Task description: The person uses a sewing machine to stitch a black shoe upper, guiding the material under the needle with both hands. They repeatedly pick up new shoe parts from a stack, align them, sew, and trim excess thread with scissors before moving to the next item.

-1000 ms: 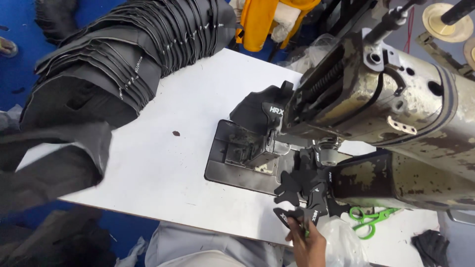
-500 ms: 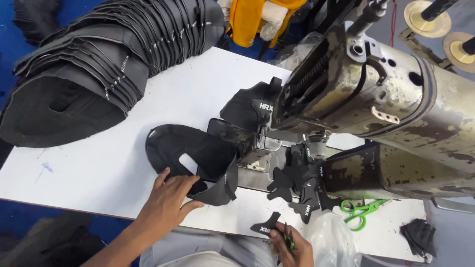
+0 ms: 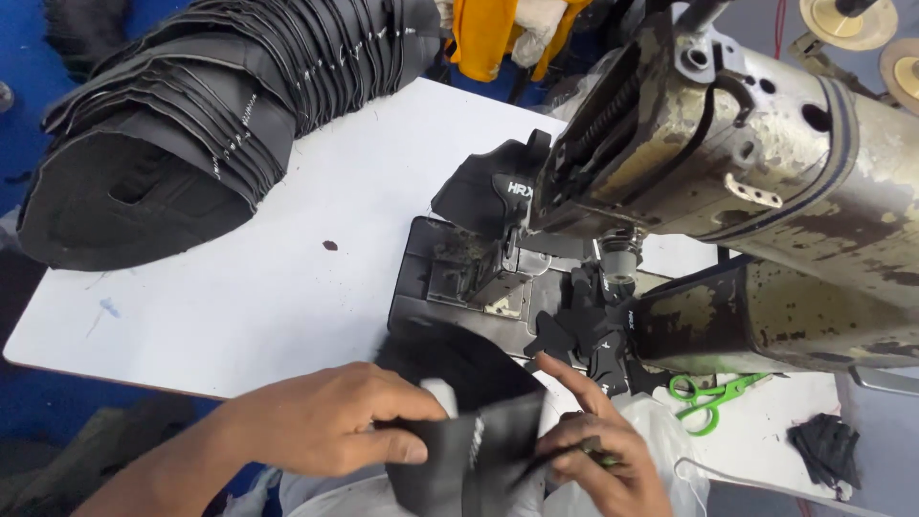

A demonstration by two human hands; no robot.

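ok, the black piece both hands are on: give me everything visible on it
The black piece is a flat, floppy cut part, dull like synthetic leather or fabric, with small white print near one edge. It sits at the near edge of the white table, just in front of the sewing machine. The left hand pinches its left side; the right hand grips its right edge. Its upper part is motion-blurred, so the full outline is unclear.

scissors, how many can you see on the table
1: green-handled scissors lie on the white table at the right, just below the sewing machine arm and right of the right hand. More could be hidden under the machine or the black pieces.
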